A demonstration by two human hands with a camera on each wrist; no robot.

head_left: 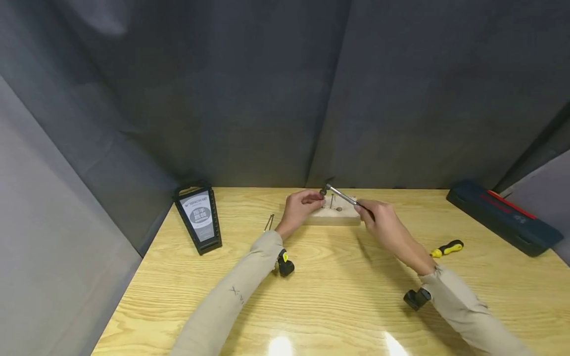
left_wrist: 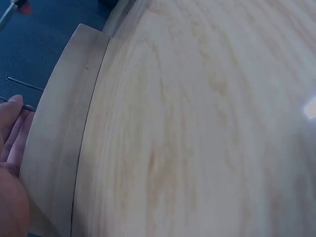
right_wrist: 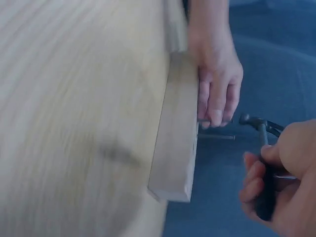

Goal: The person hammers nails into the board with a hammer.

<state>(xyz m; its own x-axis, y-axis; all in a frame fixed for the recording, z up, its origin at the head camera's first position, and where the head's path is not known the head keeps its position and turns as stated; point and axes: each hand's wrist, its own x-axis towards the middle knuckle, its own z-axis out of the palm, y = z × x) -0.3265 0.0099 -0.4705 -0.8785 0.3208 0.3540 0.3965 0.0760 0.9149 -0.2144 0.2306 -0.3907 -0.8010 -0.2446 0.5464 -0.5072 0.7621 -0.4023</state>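
A small pale wooden block [head_left: 331, 216] lies on the table near its far edge. My left hand [head_left: 317, 199] rests at the block's left end and pinches a thin nail [right_wrist: 217, 120] standing in its top face. A second nail [head_left: 331, 200] stands free beside it. My right hand [head_left: 367, 210] grips the dark handle of a small hammer [head_left: 340, 195]; the hammer's head [head_left: 324, 190] hovers just over the left fingertips [right_wrist: 213, 118]. In the left wrist view only the block [left_wrist: 59, 148], my fingers [left_wrist: 12, 128] and a nail [left_wrist: 22, 84] show.
A black stand with a grey label [head_left: 199, 217] stands at the left. Loose nails [head_left: 269, 222] lie near my left wrist. A yellow-and-black screwdriver [head_left: 447, 248] and a blue case with a red strip [head_left: 503, 215] are at the right. A grey curtain closes the back.
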